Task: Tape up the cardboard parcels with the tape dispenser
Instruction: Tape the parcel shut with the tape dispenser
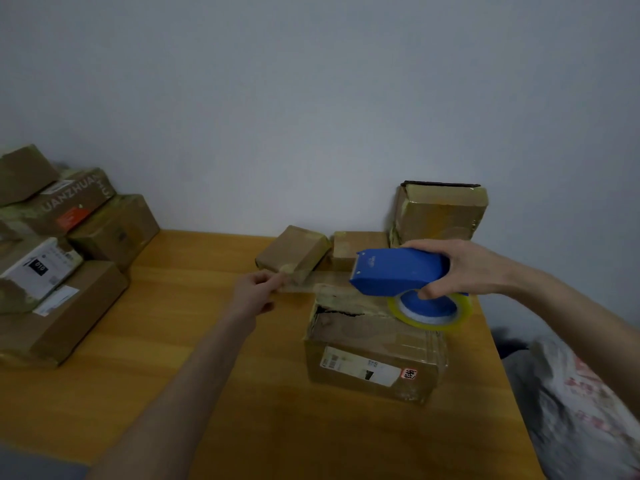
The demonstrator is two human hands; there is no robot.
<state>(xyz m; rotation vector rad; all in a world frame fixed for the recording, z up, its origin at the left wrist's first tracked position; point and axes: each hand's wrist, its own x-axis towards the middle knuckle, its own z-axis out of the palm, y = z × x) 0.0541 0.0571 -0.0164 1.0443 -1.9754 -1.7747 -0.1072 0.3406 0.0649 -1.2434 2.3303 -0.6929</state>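
Now right hand (460, 268) grips tape dispenser (398, 270) above parcel (374, 355).

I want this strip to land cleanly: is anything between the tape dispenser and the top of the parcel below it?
Nothing visible. The right hand holds the tape dispenser just over the far edge of the parcel; the left hand pinches the pulled strip out to the left. The small parcels stand behind, clear.

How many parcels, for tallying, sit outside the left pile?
4: front parcel under the tape dispenser; small parcel, middle parcel, tall parcel by the wall. Some may be hidden.
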